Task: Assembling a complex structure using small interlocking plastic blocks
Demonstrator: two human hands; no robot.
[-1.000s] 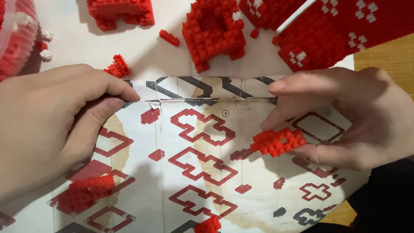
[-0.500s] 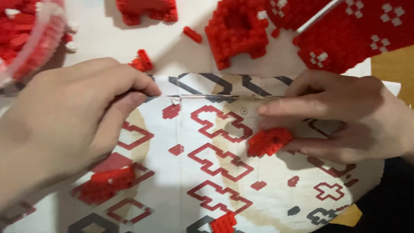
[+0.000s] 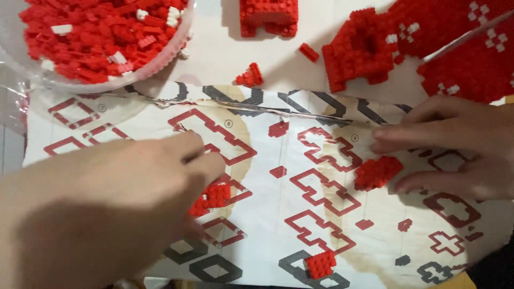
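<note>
A printed instruction sheet point(image 3: 300, 214) with red and grey outline shapes lies spread across the table. My left hand point(image 3: 118, 208), blurred, rests palm down on its left half. The fingers are curled near a small red brick piece point(image 3: 211, 195), and I see nothing in the hand. My right hand point(image 3: 455, 155) presses on the sheet's right part just below the fold point(image 3: 257, 109). A small cluster of red bricks point(image 3: 377, 171) sits pinched between that hand's forefinger and thumb.
A clear round bowl point(image 3: 160, 61) full of loose red and white bricks stands at the top left. Built red brick parts point(image 3: 267, 16) point(image 3: 358, 51), a large red and white assembly point(image 3: 471, 59) and loose bits point(image 3: 250, 75) lie beyond the sheet.
My left hand has let go of the sheet's fold and slid down and left across the sheet. My right hand, with the brick cluster, moved left. The view shifted, bringing the bowl in.
</note>
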